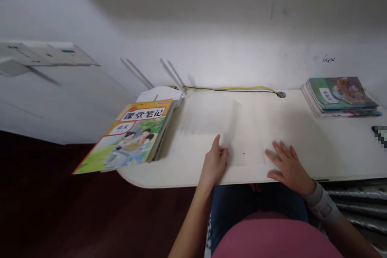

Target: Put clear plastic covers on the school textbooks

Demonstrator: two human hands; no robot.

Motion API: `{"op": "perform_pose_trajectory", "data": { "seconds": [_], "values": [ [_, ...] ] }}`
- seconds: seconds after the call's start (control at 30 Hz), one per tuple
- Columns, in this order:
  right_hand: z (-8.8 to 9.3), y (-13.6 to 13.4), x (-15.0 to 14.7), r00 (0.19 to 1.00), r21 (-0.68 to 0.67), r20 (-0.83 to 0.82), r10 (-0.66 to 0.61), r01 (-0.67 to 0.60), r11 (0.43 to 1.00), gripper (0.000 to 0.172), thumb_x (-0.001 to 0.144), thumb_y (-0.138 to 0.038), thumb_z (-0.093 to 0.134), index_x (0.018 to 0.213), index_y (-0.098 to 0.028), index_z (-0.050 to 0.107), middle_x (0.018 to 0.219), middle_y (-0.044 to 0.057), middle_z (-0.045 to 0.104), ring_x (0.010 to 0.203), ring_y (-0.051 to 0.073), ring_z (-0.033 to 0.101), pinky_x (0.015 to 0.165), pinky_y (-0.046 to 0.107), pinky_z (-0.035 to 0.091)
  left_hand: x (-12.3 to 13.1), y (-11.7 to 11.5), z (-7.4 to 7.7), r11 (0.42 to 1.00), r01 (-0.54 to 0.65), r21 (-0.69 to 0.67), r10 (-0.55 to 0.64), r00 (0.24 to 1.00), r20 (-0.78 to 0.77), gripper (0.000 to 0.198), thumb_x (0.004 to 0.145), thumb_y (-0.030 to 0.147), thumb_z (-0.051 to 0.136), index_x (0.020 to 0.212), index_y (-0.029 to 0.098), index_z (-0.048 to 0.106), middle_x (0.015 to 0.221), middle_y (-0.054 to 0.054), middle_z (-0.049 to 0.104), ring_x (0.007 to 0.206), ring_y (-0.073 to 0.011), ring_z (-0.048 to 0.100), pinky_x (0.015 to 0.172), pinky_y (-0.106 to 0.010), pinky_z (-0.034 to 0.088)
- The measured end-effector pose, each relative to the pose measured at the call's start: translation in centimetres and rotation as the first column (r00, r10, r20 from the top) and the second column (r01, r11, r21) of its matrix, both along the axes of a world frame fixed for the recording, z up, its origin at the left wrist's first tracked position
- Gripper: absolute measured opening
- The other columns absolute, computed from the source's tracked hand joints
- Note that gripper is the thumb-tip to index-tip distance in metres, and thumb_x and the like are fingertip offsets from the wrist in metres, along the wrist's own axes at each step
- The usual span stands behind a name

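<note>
My left hand rests on the white desk near its front edge. Its index finger points forward and the thumb stands apart from it; the other fingers are mostly hidden, and I see nothing held. To the right, my right hand lies over the desk with fingers spread and holds nothing. A grey band wraps the right wrist. The bare desk top lies between the two hands, with a small dark dot on it. Nearest the left hand among the books is a stack topped by a yellow-green workbook.
The workbook juts past the desk's left edge. Behind it stands a white router with upright antennas. A yellow and black cable runs along the wall to a desk hole. Another book stack sits back right. A socket panel is at left.
</note>
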State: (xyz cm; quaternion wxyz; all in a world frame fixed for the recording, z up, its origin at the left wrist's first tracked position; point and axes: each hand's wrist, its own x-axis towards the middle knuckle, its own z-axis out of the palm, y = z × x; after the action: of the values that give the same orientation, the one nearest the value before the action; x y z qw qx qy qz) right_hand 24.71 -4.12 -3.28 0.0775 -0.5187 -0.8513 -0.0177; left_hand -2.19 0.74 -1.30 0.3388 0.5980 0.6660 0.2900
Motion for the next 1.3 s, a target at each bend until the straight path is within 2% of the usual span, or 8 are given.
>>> {"op": "perform_pose_trajectory", "data": {
  "seconds": [0.27, 0.4, 0.53, 0.73, 1.03, 1.17, 1.23, 1.3],
  "values": [
    [0.4, 0.1, -0.5, 1.000, -0.002, -0.006, -0.028, 0.028, 1.000, 0.055, 0.087, -0.053, 0.047, 0.135, -0.025, 0.048, 0.144, 0.016, 0.039, 0.133, 0.038, 0.032, 0.100, 0.060, 0.031, -4.0, 1.9, 1.5, 0.962, 0.022, 0.270, 0.106, 0.887, -0.450, 0.049, 0.088, 0.030, 0.043, 0.134, 0.013, 0.041, 0.124, -0.018, 0.053, 0.110, -0.0256, 0.056, 0.091, -0.039, 0.045],
    [1.0, 0.5, -2.7, 0.997, 0.041, -0.067, 0.049, -0.046, 0.998, 0.058, 0.088, -0.052, 0.045, 0.139, -0.025, 0.042, 0.148, 0.016, 0.032, 0.138, 0.035, 0.024, 0.104, 0.059, 0.027, -8.9, 5.0, 4.0, 0.933, -0.100, 0.346, 0.311, 0.709, -0.633, 0.049, 0.088, 0.023, 0.038, 0.135, 0.007, 0.039, 0.142, -0.024, 0.037, 0.131, -0.0338, 0.035, 0.103, -0.048, 0.034],
    [1.1, 0.6, -5.6, 0.983, 0.005, -0.091, 0.157, -0.157, 0.988, 0.060, 0.086, -0.055, 0.049, 0.139, -0.028, 0.041, 0.149, 0.014, 0.031, 0.138, 0.035, 0.023, 0.104, 0.060, 0.027, -12.2, 6.5, 4.7, 0.926, -0.311, 0.216, 0.360, 0.546, -0.757, 0.056, 0.086, 0.028, 0.040, 0.132, -0.005, 0.038, 0.136, -0.036, 0.037, 0.125, -0.0479, 0.037, 0.092, -0.059, 0.036],
    [0.7, 0.6, -7.6, 0.986, 0.000, -0.072, 0.148, -0.148, 0.989, 0.059, 0.084, -0.059, 0.048, 0.135, -0.028, 0.047, 0.145, 0.013, 0.039, 0.135, 0.038, 0.029, 0.102, 0.064, 0.027, -13.1, 5.9, 4.9, 0.950, -0.289, 0.117, 0.260, 0.528, -0.808, 0.042, 0.084, 0.012, 0.028, 0.115, -0.003, 0.052, 0.111, -0.034, 0.057, 0.106, -0.0417, 0.055, 0.081, -0.053, 0.044],
    [1.4, 2.0, -4.4, 0.992, 0.082, -0.090, 0.091, -0.084, 0.993, 0.058, 0.088, -0.054, 0.044, 0.139, -0.024, 0.041, 0.148, 0.016, 0.032, 0.138, 0.035, 0.023, 0.105, 0.061, 0.024, -13.7, 1.4, 14.3, 0.764, -0.499, 0.410, 0.615, 0.367, -0.699, 0.021, 0.090, 0.023, 0.036, 0.097, 0.015, 0.055, 0.079, -0.006, 0.062, 0.084, -0.0257, 0.062, 0.077, -0.049, 0.048],
    [0.7, 2.4, -2.0, 0.998, 0.096, -0.062, 0.007, -0.001, 0.995, 0.053, 0.090, -0.051, 0.042, 0.134, -0.022, 0.047, 0.146, 0.017, 0.036, 0.135, 0.036, 0.028, 0.102, 0.060, 0.027, -10.6, -0.6, 15.6, 0.689, -0.423, 0.588, 0.686, 0.642, -0.343, 0.027, 0.089, 0.030, 0.042, 0.109, 0.018, 0.057, 0.079, 0.000, 0.060, 0.075, -0.0158, 0.058, 0.080, -0.041, 0.048],
    [0.7, 2.6, -0.5, 0.999, 0.119, -0.032, -0.035, 0.039, 0.992, 0.048, 0.092, -0.046, 0.038, 0.133, -0.022, 0.048, 0.145, 0.016, 0.039, 0.134, 0.035, 0.031, 0.102, 0.058, 0.028, -8.2, -0.1, 14.5, 0.664, -0.433, 0.610, 0.531, 0.847, 0.022, 0.034, 0.086, 0.031, 0.048, 0.117, 0.018, 0.055, 0.088, -0.001, 0.064, 0.077, -0.0137, 0.058, 0.080, -0.035, 0.049],
    [0.8, 2.8, 1.2, 0.996, 0.145, 0.004, -0.094, 0.092, 0.985, 0.045, 0.095, -0.036, 0.033, 0.134, -0.020, 0.047, 0.144, 0.017, 0.040, 0.133, 0.034, 0.034, 0.102, 0.055, 0.031, -5.3, 1.1, 12.7, 0.700, -0.451, 0.554, 0.257, 0.883, 0.394, 0.042, 0.083, 0.036, 0.053, 0.122, 0.019, 0.053, 0.104, -0.003, 0.065, 0.089, -0.0155, 0.060, 0.084, -0.032, 0.049]
  ]
}}
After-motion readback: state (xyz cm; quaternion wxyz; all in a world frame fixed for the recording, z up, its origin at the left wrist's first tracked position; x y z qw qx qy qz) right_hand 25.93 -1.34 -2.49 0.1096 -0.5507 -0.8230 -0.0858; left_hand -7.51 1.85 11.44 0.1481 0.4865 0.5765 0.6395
